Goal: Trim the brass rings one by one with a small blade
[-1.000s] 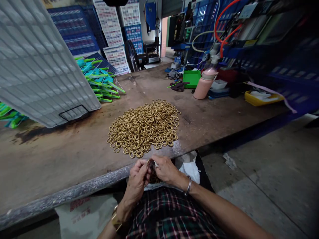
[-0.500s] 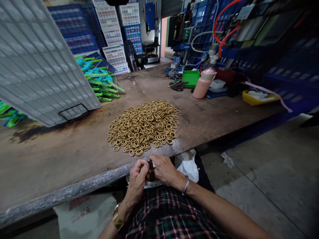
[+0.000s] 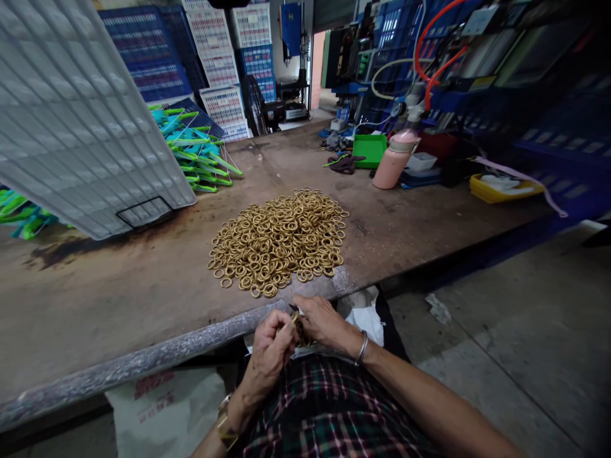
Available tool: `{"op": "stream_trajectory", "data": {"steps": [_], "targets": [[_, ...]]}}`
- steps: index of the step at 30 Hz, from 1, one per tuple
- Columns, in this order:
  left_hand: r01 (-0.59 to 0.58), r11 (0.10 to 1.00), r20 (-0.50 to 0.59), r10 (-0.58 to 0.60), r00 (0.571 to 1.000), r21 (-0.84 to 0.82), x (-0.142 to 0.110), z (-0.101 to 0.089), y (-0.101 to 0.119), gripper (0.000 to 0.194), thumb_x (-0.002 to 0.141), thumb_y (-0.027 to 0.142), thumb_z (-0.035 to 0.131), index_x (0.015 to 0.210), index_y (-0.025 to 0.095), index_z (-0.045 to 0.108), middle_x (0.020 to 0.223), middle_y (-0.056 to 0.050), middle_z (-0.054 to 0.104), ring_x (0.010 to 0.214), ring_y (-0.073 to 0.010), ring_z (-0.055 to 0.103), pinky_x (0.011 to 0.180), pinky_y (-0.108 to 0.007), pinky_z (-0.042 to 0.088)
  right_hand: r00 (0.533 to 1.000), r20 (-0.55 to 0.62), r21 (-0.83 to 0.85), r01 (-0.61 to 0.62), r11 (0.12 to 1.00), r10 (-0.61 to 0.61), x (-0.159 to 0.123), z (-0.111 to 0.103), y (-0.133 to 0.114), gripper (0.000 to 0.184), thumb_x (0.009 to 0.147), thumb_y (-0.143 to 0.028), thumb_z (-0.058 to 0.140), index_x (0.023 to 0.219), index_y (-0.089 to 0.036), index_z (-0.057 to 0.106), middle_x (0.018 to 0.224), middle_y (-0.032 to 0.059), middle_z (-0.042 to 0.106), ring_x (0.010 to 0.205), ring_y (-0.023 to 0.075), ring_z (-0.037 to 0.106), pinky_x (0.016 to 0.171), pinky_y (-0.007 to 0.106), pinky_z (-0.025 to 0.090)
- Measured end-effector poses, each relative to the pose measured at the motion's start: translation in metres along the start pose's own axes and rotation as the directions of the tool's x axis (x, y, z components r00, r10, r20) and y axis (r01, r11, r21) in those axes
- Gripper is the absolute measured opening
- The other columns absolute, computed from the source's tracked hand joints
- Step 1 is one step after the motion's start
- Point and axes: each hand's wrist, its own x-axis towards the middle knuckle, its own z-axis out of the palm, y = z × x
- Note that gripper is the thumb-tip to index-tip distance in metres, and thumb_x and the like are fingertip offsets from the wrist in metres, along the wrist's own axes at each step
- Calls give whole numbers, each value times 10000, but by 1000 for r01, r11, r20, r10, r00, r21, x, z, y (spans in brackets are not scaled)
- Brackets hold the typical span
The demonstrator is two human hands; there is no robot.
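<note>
At the table's front edge, my left hand (image 3: pixel 273 342) is closed in a pinch on a gold-coloured ring (image 3: pixel 294 315). My right hand (image 3: pixel 325 324) is beside it, its fingers curled by a small dark, pointed piece (image 3: pixel 293 308) whose kind I cannot make out. Under and between the hands, more rings show dimly in shadow over my lap. A broad heap of gold-coloured rings (image 3: pixel 281 242) lies on the table just beyond both hands.
A tilted white crate (image 3: pixel 95 127) stands at left beside green and teal plastic pieces (image 3: pixel 203 159). Farther back are a green tray (image 3: pixel 370 151), a pink bottle (image 3: pixel 392 164) and a yellow tray (image 3: pixel 506 189). White plastic (image 3: pixel 366 318) hangs below the table edge.
My left hand has drawn slightly down and away from my right hand, and a ring now shows in its fingertips. The view has shifted slightly.
</note>
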Motion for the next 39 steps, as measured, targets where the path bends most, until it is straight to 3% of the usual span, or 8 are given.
{"op": "stream_trajectory", "data": {"steps": [5, 9, 21, 26, 30, 35, 39], "targets": [[53, 992, -83, -63, 995, -116, 3, -4, 4, 260, 794, 415, 531, 715, 188, 431, 582, 57, 453, 432, -46, 340, 377, -157, 239, 996, -89, 14, 18, 1000, -17, 7, -1, -6, 241, 697, -86, 407, 894, -160, 523, 725, 33, 599, 650, 148, 519, 575, 243, 270], [60, 994, -134, -73, 988, -95, 4, -9, 3, 283, 782, 439, 536, 714, 183, 435, 573, 59, 450, 427, -40, 333, 374, -150, 232, 997, -36, 13, 64, 998, -64, 9, -4, -20, 260, 684, -73, 408, 896, -158, 531, 759, 46, 617, 662, 154, 532, 583, 244, 291], [-10, 1000, -148, 7, 989, -20, 6, -14, -7, 312, 761, 467, 553, 686, 182, 449, 503, 70, 425, 401, -45, 307, 380, -166, 230, 990, 96, 10, 104, 995, -105, 8, -3, -23, 206, 750, -117, 395, 893, -146, 540, 742, 59, 633, 609, 145, 533, 540, 246, 276], [22, 997, -60, -27, 998, -74, -6, -15, -1, 290, 781, 430, 550, 677, 175, 461, 498, 64, 433, 399, -40, 313, 379, -166, 217, 997, 69, -92, 39, 995, -33, 12, -1, -15, 206, 756, -116, 397, 900, -142, 541, 738, 69, 632, 627, 152, 542, 556, 254, 273], [42, 961, 15, -39, 999, -274, -12, -14, 8, 264, 784, 403, 559, 692, 169, 479, 568, 36, 495, 419, -44, 360, 376, -169, 239, 1000, -29, -114, -13, 993, 9, 25, 1, -14, 234, 744, -98, 394, 932, -140, 527, 799, 72, 631, 686, 164, 555, 582, 254, 296], [38, 852, -139, -129, 982, -522, -4, -25, 10, 262, 770, 388, 578, 699, 147, 502, 686, 0, 547, 448, -34, 387, 363, -152, 237, 993, -101, -100, 43, 994, -53, 43, 9, -21, 427, 759, -122, 425, 1184, -164, 421, 971, 79, 618, 832, 181, 558, 672, 261, 332], [43, 783, -150, -173, 973, -621, -3, -38, 6, 194, 740, 322, 622, 805, 181, 506, 694, 12, 558, 457, -40, 416, 374, -143, 250, 996, -82, -134, 21, 991, -32, 50, 12, -25, 458, 767, -150, 450, 1219, -192, 394, 1003, 77, 620, 855, 197, 565, 678, 273, 333]]}}
